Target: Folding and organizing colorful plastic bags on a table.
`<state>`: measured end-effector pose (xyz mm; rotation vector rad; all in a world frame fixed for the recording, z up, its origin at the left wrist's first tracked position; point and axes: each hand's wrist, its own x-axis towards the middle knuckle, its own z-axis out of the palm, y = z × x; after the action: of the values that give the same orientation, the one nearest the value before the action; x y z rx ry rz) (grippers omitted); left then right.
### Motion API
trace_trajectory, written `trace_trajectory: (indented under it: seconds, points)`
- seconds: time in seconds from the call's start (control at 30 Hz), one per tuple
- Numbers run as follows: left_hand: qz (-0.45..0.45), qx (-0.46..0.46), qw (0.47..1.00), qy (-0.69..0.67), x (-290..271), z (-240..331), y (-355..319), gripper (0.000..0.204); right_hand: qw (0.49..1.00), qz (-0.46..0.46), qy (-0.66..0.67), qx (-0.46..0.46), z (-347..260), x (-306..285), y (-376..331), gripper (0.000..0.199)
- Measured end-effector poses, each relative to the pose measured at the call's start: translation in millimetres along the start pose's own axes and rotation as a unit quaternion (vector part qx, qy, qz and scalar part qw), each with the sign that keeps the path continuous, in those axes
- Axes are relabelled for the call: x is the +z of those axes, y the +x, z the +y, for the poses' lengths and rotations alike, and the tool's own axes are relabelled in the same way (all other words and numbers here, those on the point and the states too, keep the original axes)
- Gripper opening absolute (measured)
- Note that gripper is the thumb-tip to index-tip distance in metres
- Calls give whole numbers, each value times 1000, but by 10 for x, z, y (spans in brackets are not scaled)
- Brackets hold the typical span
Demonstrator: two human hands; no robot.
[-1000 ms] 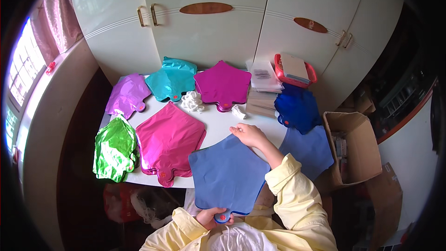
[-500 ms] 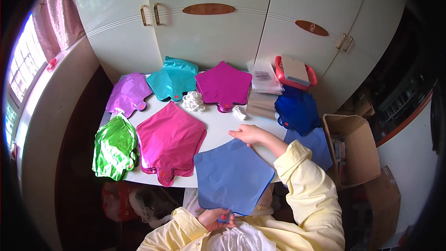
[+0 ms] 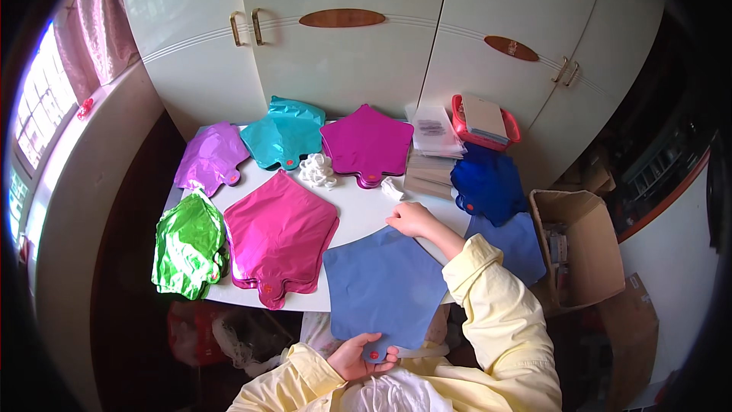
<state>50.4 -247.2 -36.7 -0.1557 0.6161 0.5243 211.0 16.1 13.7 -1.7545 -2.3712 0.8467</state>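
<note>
In front of me a flat blue star-shaped foil balloon (image 3: 385, 278) hangs over the table's near edge, its tab toward my body. My left hand (image 3: 364, 357) is closed on that tab, which carries a red round mark; the thumb lies on top. Just above the balloon's far point, my right hand (image 3: 412, 220) has its fingers curled together. What those fingers hold, if anything, is hidden. Left of the balloon lies a stack of pink star foil balloons (image 3: 280, 236). Another flat blue piece (image 3: 509, 244) lies partly under my right forearm.
Around the white table (image 3: 358, 210) lie green (image 3: 187, 244), lilac (image 3: 212, 154), teal (image 3: 284, 133), magenta (image 3: 367, 141) and dark blue (image 3: 488, 183) foil balloons. White cord bundles (image 3: 316, 170), clear packets (image 3: 431, 172) and a red basket (image 3: 488, 137) sit among them. An open cardboard box (image 3: 583, 252) stands right.
The balloon's tab has come up and my left hand has shifted slightly right with it, thumb now on top. My right hand has moved slightly right, its fingers curled in more.
</note>
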Motion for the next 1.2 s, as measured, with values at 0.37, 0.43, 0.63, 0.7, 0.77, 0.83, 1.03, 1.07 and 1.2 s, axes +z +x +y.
trace_trajectory:
  seconds: [0.37, 0.43, 0.63, 0.7, 0.77, 0.83, 1.03, 1.07, 1.2]
  points:
    - [21, 5, 998, -57, 150, 96, 223, 31, 970, 184, -44, -151, -274, 102, -576, 37]
    - [10, 21, 998, -53, 185, 115, 243, 31, 962, 157, -67, -211, -336, 241, -833, 35]
    - [-5, 39, 998, -46, 202, 161, 309, 32, 945, 178, -113, -250, -321, 586, -1099, 45]
    - [9, 50, 998, -43, 210, 162, 315, 33, 939, 219, -111, -240, -257, 610, -981, 46]
    - [-16, 56, 997, -45, 155, 151, 331, 27, 933, 251, -115, -232, -192, 626, -835, 47]
    - [-21, 60, 997, -47, 168, 154, 323, 24, 933, 265, -108, -217, -148, 604, -715, 47]
    - [2, 52, 998, -44, 175, 155, 326, 23, 927, 290, -97, -215, -85, 573, -688, 49]
    - [10, 58, 998, -39, 182, 152, 319, 22, 927, 293, -96, -215, -78, 537, -717, 50]
    - [46, 124, 990, 53, 205, 101, 293, 19, 939, 288, -78, -172, 84, 338, -736, 53]
